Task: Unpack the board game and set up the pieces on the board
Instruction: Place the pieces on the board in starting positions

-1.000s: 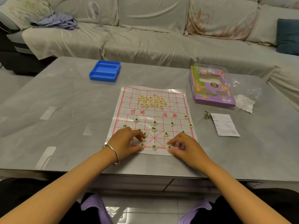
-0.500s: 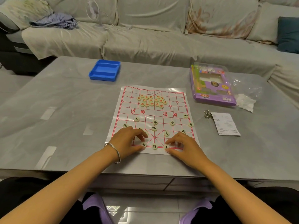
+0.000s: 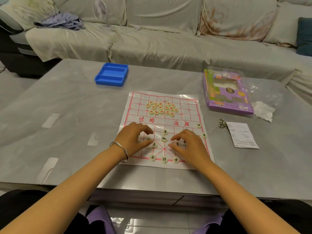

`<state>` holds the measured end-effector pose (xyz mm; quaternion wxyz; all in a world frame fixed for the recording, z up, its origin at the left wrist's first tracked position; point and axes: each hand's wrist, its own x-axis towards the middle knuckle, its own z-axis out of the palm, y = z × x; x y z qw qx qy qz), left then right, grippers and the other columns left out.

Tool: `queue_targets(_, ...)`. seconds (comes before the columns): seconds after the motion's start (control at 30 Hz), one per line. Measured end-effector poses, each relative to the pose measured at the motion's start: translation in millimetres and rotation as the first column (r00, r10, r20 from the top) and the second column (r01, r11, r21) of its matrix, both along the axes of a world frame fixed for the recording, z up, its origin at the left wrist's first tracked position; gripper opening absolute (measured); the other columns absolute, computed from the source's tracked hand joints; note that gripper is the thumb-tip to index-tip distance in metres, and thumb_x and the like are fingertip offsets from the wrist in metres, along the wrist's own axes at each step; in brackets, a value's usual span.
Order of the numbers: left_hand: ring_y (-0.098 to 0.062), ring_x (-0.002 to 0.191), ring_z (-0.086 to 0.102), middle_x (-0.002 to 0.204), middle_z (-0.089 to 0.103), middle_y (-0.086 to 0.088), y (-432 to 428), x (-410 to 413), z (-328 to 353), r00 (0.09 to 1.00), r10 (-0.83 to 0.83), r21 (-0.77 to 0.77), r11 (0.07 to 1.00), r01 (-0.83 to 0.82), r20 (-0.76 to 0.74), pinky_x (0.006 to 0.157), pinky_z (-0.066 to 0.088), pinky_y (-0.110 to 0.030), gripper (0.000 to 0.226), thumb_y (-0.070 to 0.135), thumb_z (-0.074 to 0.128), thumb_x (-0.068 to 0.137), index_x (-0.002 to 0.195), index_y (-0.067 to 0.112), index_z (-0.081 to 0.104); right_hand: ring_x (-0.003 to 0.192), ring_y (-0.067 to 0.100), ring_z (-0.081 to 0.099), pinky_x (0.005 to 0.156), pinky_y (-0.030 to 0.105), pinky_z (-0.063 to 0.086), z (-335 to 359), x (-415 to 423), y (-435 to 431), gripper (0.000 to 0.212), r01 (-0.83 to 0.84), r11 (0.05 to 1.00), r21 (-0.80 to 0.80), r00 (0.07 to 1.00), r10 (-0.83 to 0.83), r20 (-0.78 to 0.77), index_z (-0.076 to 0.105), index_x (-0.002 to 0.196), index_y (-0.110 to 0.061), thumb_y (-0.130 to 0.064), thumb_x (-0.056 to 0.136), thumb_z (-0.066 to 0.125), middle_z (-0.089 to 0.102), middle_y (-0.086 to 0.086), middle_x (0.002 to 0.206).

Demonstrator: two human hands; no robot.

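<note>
A paper board (image 3: pixel 190 114) with red grid lines lies flat on the grey table. Several red-lettered pieces (image 3: pixel 161 108) are bunched on its far half. On the near edge row stand three black-lettered pieces: a guard (image 3: pixel 152 157), the general (image 3: pixel 164 159) and a second guard (image 3: pixel 176 159). My left hand (image 3: pixel 133 141) hovers over the near left squares with loosely curled fingers, its thumb beside a chariot piece (image 3: pixel 154 144). My right hand (image 3: pixel 189 147) arches over a horse piece (image 3: pixel 177 144), which shows between its fingers. Other black pieces (image 3: pixel 164 138) sit between and beyond the hands.
A blue plastic tray (image 3: pixel 111 74) sits at the back left of the table. The purple game box (image 3: pixel 226 92) lies at the right with clear plastic wrap and a crumpled tissue (image 3: pixel 263 111). A paper slip (image 3: pixel 241 135) and metal rings (image 3: pixel 222 123) lie nearer. A covered sofa stands behind.
Both hands left the near edge row, where the two guards now flank the general, and moved farther onto the board over the chariot and horse pieces.
</note>
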<state>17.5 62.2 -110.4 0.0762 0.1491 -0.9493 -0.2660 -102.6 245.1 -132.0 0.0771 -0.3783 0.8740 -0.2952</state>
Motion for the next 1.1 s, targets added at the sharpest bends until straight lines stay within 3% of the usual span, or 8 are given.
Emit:
queue_targets(0.1,-0.011,0.106,0.047,0.118,0.058,0.007,-2.2,-9.4,-1.2,0.994,-0.02,-0.055,0.998,0.026,0.107,0.095,0.042,-0.028,0.039,0.045,0.065,0.08,0.115,0.029,0.059,0.102,0.008,0.049,0.09,0.023,0.035,-5.1,0.7,-16.3,0.035,0.037,0.997,0.07,0.995,-0.03,-0.099,0.067,0.102,-0.026,-0.053,0.079,0.063,0.057,-0.01,0.107)
queue_targets(0.2,-0.013,0.112,0.045,0.122,0.055,0.007,-7.5,-13.3,0.6,0.983,-0.048,-0.088,0.994,0.064,0.174,0.098,0.04,-0.029,0.042,0.049,0.063,0.079,0.116,0.03,0.059,0.102,0.008,0.048,0.091,0.025,0.035,-8.0,0.6,-28.2,0.041,0.059,0.993,0.102,0.989,-0.044,-0.144,0.066,0.102,-0.028,-0.06,0.078,0.06,0.058,-0.009,0.107)
queue_targets(0.47,-0.019,0.102,0.055,0.108,0.064,-0.001,-32.6,-6.4,2.4,0.995,-0.006,0.045,0.999,0.002,0.098,0.093,0.045,-0.038,0.04,0.039,0.032,0.097,0.108,0.022,0.066,0.102,0.009,0.049,0.09,0.022,0.029,-9.9,1.5,-34.3,0.034,0.032,0.996,0.085,0.99,-0.02,-0.138,0.067,0.106,-0.026,-0.05,0.083,0.061,0.06,-0.008,0.109)
queue_targets(0.63,-0.012,0.095,0.053,0.11,0.065,0.002,-42.4,6.3,2.1,0.996,0.014,0.087,0.996,-0.022,0.09,0.09,0.049,-0.034,0.033,0.041,0.043,0.093,0.108,0.023,0.066,0.111,0.009,0.048,0.095,0.02,0.026,1.1,3.3,-33.0,0.03,-0.059,0.998,0.03,0.994,0.062,-0.086,0.066,0.111,-0.026,-0.042,0.086,0.061,0.061,-0.009,0.116)
queue_targets(0.77,-0.011,0.105,0.047,0.116,0.059,0.009,-32.8,13.4,0.7,0.992,-0.02,-0.047,0.999,0.026,0.127,0.094,0.042,-0.029,0.035,0.05,0.059,0.082,0.11,0.03,0.064,0.115,0.009,0.048,0.098,0.021,0.026,7.2,5.9,-27.3,0.03,-0.096,0.995,0.018,0.994,0.097,-0.049,0.064,0.113,-0.028,-0.04,0.086,0.062,0.061,-0.01,0.12)
queue_targets(0.93,-0.01,0.105,0.044,0.112,0.054,0.009,-16.2,8.3,-12.9,0.991,-0.017,-0.223,0.974,0.047,0.134,0.09,0.038,-0.023,0.042,0.063,0.058,0.075,0.103,0.032,0.062,0.106,0.005,0.048,0.093,0.019,0.03,1.9,8.7,-14.8,0.029,-0.095,0.995,0.0,0.995,0.095,-0.019,0.066,0.111,-0.029,-0.04,0.084,0.064,0.062,-0.012,0.116)
queue_targets(1.1,-0.01,0.102,0.043,0.11,0.056,0.009,-9.9,7.5,-19.9,0.997,0.034,-0.186,0.982,-0.021,0.069,0.086,0.035,-0.02,0.038,0.059,0.059,0.077,0.101,0.03,0.062,0.099,0.001,0.049,0.086,0.013,0.029,-0.8,8.9,-1.2,0.025,-0.103,0.993,-0.049,0.994,0.104,0.013,0.067,0.104,-0.03,-0.041,0.082,0.065,0.062,-0.016,0.104)
